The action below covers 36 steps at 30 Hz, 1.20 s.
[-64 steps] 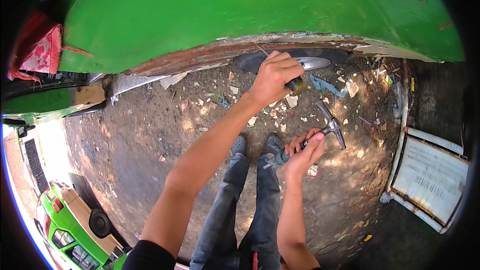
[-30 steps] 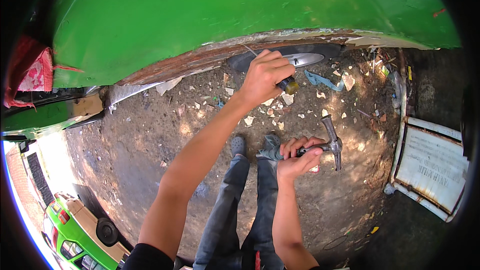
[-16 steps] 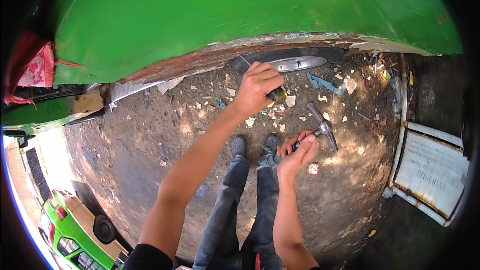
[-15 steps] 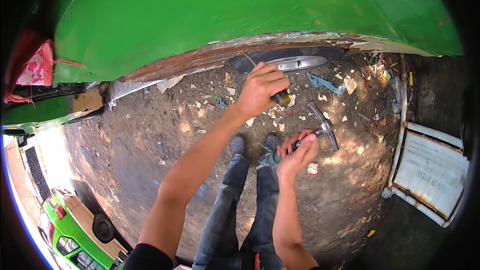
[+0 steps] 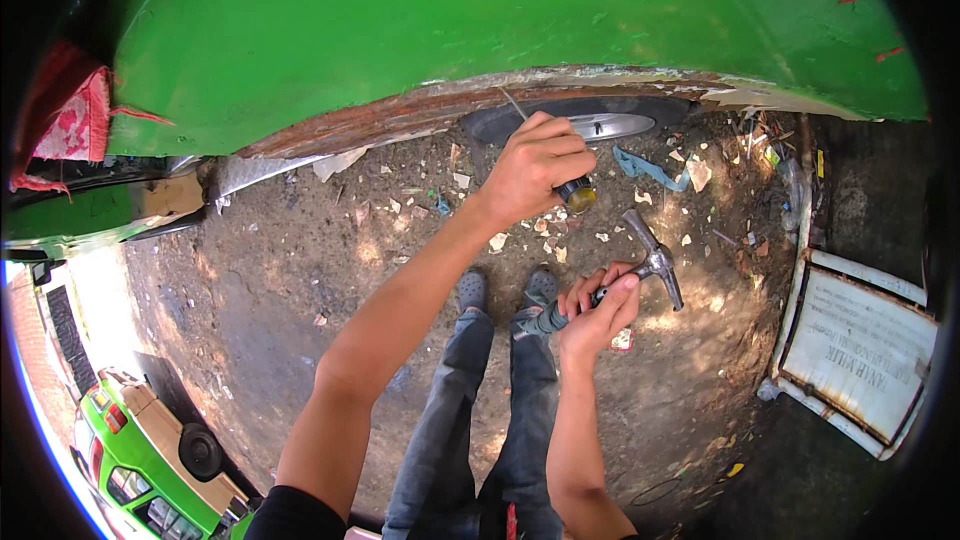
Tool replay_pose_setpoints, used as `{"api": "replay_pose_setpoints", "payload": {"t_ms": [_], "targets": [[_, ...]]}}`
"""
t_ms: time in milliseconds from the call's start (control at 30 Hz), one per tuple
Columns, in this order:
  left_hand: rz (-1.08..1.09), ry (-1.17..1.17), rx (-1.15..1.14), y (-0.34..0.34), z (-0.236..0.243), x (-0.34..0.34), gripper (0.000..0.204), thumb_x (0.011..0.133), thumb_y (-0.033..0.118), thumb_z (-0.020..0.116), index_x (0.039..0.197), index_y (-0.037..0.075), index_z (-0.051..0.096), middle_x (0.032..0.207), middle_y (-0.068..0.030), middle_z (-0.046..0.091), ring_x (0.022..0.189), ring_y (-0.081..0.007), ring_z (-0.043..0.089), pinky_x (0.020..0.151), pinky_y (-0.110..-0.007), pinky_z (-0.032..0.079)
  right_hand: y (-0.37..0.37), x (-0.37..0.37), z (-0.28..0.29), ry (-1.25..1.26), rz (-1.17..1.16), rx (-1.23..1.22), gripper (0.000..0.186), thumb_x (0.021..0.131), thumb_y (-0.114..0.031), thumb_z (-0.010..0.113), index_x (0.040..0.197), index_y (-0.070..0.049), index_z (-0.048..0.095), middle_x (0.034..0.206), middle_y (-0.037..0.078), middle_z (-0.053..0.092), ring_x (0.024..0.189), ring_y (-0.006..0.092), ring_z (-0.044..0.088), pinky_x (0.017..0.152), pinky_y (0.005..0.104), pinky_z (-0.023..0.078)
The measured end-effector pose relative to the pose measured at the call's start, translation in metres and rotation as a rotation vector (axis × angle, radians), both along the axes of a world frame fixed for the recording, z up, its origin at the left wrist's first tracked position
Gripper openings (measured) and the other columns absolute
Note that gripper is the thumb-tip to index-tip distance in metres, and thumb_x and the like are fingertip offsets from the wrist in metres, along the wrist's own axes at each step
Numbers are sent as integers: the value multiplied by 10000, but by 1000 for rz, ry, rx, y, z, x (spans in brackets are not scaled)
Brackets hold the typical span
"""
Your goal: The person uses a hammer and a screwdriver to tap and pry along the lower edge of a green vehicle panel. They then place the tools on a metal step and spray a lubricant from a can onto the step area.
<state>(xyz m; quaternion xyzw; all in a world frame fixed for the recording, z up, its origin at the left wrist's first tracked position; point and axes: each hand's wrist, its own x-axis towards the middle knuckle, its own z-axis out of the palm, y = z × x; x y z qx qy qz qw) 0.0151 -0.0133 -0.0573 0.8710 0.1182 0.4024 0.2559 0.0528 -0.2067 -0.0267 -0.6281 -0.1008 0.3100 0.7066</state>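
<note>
Already, much of the green panel's point(image 5: 480, 15) lower edge point(image 5: 390, 118) shows bare brown, top centre of the frame; pale coating point(image 5: 745, 100) remains toward the upper right, and chips point(image 5: 698, 175) litter the ground point(image 5: 290, 330). The left hand point(image 5: 538, 162) wraps a slim-shafted tool point(image 5: 575, 192), its tip at that edge, contact unclear. Right of centre, the right hand point(image 5: 598, 312) grips a hammer point(image 5: 657, 262), its head well apart from the tool.

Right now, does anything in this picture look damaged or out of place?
Yes: a rough brown strip runs along the bottom of the green panel, looking chipped and ragged. Pale flakes lie scattered on the ground near the tire.
</note>
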Motion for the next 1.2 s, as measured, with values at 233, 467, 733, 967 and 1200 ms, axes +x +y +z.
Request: {"api": "replay_pose_setpoints", "payload": {"t_ms": [233, 467, 733, 967, 1200], "targets": [[-23, 10, -54, 3, 2, 5, 322, 532, 11, 767, 812, 71, 620, 768, -27, 581, 805, -238, 568, 763, -376, 429, 4, -11, -6, -143, -25, 96, 473, 1073, -539, 394, 902, -100, 354, 606, -1, 326, 447, 96, 309, 404, 265, 288], [99, 71, -123, 12, -10, 2, 279, 556, 43, 789, 756, 54, 595, 750, -53, 600, 798, -254, 589, 735, -375, 429, 7, 2, 5, -111, -93, 60, 465, 1076, -532, 393, 907, -101, 346, 617, 1, 310, 460, 87, 286, 420, 250, 297], [34, 33, 7, 0, 3, 11, 308, 520, 41, 785, 773, 78, 613, 759, -27, 582, 803, -230, 578, 732, -367, 436, 3, 12, -1, -66, -80, -3, 475, 1069, -552, 394, 908, -108, 348, 611, -3, 311, 450, 88, 276, 418, 261, 282], [-12, 53, 54, 4, 3, 9, 390, 469, 33, 796, 810, 98, 617, 770, -6, 558, 810, -214, 554, 750, -360, 449, 0, -2, -3, -17, -62, 4, 466, 1079, -513, 392, 918, -77, 374, 597, 5, 332, 437, 87, 319, 407, 260, 311], [-40, 103, 36, 4, 6, 7, 370, 487, 30, 794, 809, 90, 622, 777, -14, 575, 814, -221, 571, 756, -363, 449, 2, -2, 4, -23, -26, 15, 478, 1067, -531, 414, 934, -74, 370, 598, 4, 326, 437, 87, 305, 398, 257, 293]]}}
